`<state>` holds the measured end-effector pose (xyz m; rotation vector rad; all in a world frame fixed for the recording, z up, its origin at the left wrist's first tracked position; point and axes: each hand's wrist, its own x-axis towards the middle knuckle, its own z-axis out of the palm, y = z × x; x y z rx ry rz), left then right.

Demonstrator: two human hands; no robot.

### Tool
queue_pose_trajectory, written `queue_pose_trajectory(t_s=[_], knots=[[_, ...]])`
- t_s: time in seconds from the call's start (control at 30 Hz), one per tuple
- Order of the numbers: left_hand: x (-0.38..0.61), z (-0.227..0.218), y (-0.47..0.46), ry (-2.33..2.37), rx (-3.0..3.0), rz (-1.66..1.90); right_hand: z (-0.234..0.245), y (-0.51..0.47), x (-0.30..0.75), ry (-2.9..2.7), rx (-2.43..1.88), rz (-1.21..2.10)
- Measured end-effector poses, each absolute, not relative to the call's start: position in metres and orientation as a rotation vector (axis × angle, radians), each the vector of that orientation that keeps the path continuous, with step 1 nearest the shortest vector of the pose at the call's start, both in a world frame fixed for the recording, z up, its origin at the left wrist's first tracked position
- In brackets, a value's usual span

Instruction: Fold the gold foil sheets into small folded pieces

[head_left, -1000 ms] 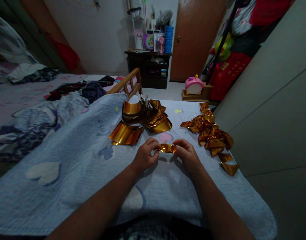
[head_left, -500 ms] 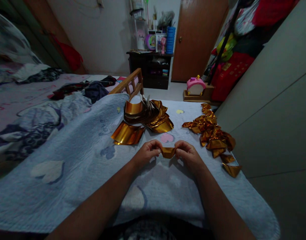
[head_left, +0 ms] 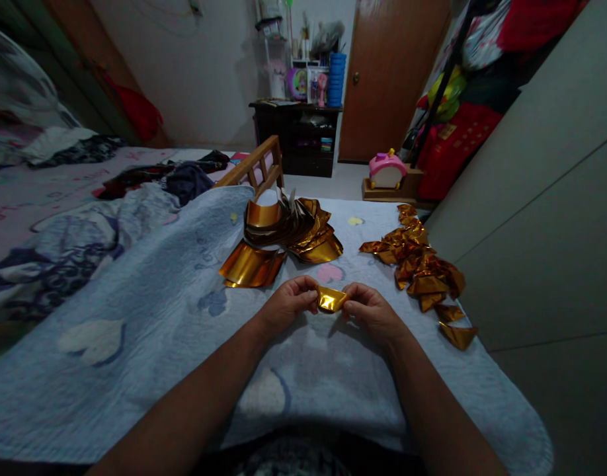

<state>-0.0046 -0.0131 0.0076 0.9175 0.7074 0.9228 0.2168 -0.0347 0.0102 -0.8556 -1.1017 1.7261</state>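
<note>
Presently left hand [head_left: 292, 301], right hand [head_left: 371, 309]: fingers [head_left: 309, 283] pinching one gold foil piece [head_left: 331, 300]; one sheet pile [head_left: 278, 233]; one folded-foil heap [head_left: 425, 272].

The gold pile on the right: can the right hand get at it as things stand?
Probably yes, if the right hand lets go: it pinches one end of the small folded gold piece. Between the hand and the gold pile, only the blue blanket shows.
</note>
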Motion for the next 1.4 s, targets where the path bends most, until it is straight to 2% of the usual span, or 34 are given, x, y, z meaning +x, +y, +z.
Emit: queue_pose_trajectory(t_s=[0.23, 0.67, 1.4], knots=[[0.0004, 0.0069, -0.0132, 0.823, 0.962, 0.993, 0.0092, -0.0353, 0.2120, -1.063, -0.881, 1.719], [0.0019, 0.0100, -0.0146, 0.715, 0.807, 0.924, 0.0064, -0.0341, 0.2140, -1.070, -0.866, 1.705], [0.0025, 0.0132, -0.0144, 0.768, 0.934, 0.961, 0.0063, -0.0340, 0.2135, -1.020, -0.887, 1.725]])
